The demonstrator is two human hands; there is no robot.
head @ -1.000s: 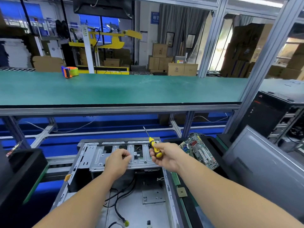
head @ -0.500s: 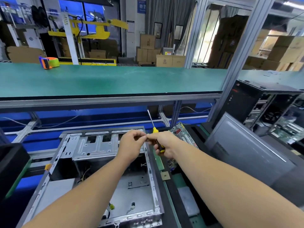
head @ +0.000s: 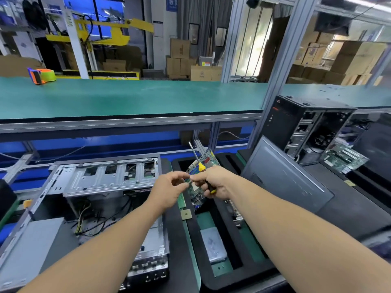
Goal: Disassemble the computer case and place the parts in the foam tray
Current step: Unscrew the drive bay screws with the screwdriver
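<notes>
A factory bench fills the view: a green shelf (head: 131, 98) runs across the far side, with stacked cartons and a yellow machine behind it, and the work sits on a lower level near the person.

The right hand (head: 213, 183) is curled round a screwdriver (head: 200, 166), whose yellow handle sticks up past the knuckles and whose shaft points up and away, likely parked in the palm so the fingertips stay free. The left hand (head: 169, 190) meets it fingertip to fingertip, thumb and forefinger pinched together. Something small seems to pass between them, probably a screw, but it is too small to make out. Both hands hover over the gap between case and tray, a sensible spot for handing a loose fastener across.

Left of the hands lies the case (head: 91, 199), on its side and open, drive cage at the far end, loose cables inside; its motherboard area looks bare. Right of the hands is the foam tray (head: 179, 246), black with cut pockets. A motherboard (head: 197, 191) stands tilted in a far pocket, a small chip (head: 186, 214) lies on the foam ledge just near of it, and a silvery drive (head: 213, 244) lies in a nearer pocket. So several parts are already sorted.

Farther right a grey panel (head: 281, 178) leans up, and beyond it stands another opened tower (head: 304, 127).
</notes>
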